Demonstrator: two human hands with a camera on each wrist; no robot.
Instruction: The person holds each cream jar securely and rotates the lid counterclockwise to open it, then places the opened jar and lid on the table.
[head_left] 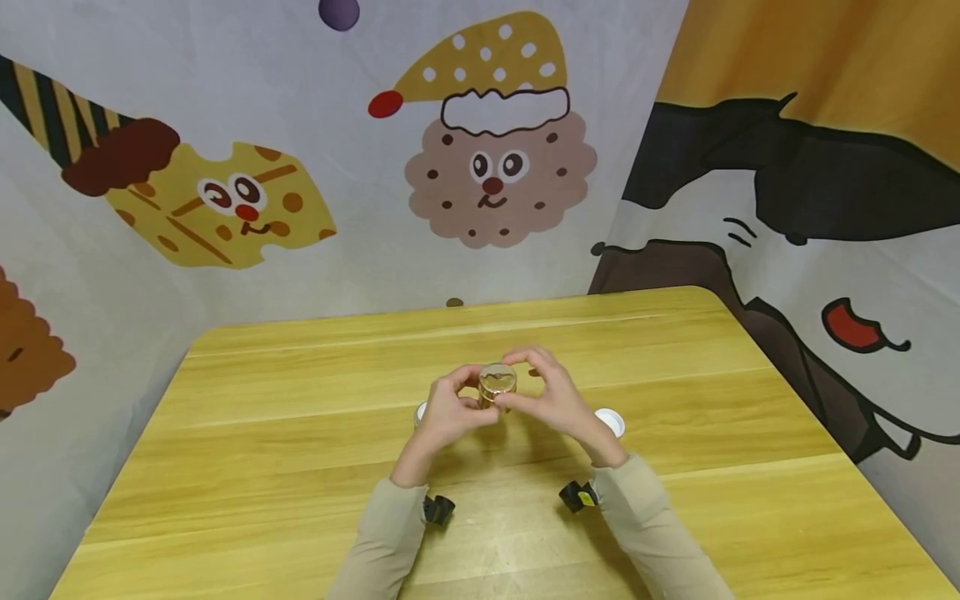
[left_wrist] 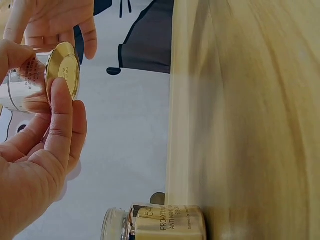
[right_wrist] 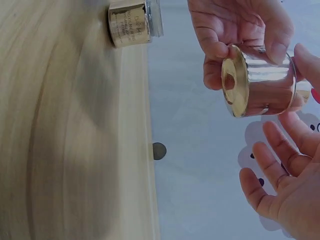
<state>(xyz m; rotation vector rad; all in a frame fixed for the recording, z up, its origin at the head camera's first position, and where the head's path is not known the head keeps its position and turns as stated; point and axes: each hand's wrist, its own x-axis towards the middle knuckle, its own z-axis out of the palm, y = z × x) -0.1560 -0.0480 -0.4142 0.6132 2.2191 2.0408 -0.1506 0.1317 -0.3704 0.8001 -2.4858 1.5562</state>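
A shiny gold cosmetic jar (head_left: 497, 381) is held above the table between both hands. My left hand (head_left: 448, 408) grips its side, with fingers curled round near the gold base (right_wrist: 235, 82) in the right wrist view. My right hand (head_left: 553, 398) pinches the jar's upper rim between thumb and index finger, while its other fingers (right_wrist: 267, 185) stay loosely spread. Small print shows on the side of the held jar (left_wrist: 32, 80) in the left wrist view. A second gold jar (left_wrist: 172, 222) with printed lettering stands on the table, mostly behind my left hand in the head view.
A white round lid (head_left: 611, 422) lies on the table beside my right wrist. The wood-grain table (head_left: 300, 467) ends at a back edge against a printed cloth (head_left: 360, 250) with cartoon figures. Black wrist devices (head_left: 438, 509) sit under the sleeves.
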